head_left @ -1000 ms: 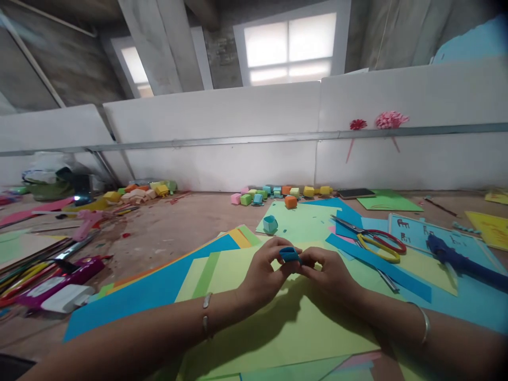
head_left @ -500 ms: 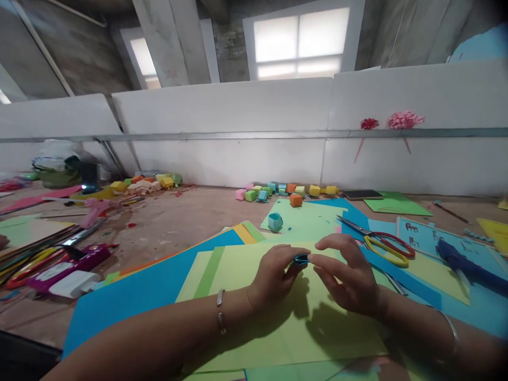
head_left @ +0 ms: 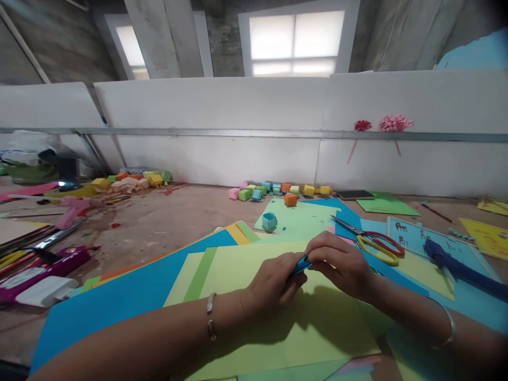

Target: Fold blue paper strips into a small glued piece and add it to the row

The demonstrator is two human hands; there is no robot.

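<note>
The left hand (head_left: pixel 275 278) grips a small blue paper piece (head_left: pixel 302 265) between thumb and fingers, while the right hand (head_left: pixel 343 264) has its fingertips pinched on the piece's other end, above the large pale-yellow sheet (head_left: pixel 286 349). Beyond that sheet stands an open light-blue paper shape (head_left: pixel 269 222), and farther beyond it an orange cube (head_left: pixel 290 199); right of it lie scissors (head_left: pixel 360 232) and a dark-blue glue gun (head_left: pixel 456 267).

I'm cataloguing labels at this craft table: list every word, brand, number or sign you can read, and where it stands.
No legible text anywhere.
Light-blue rectangular sheet: small dark-red marks, too small to tell whether writing or drawing.
Yellow paper sheet at the right edge: faint marks, too blurred.
Magenta-and-white plastic device: no print readable.
</note>
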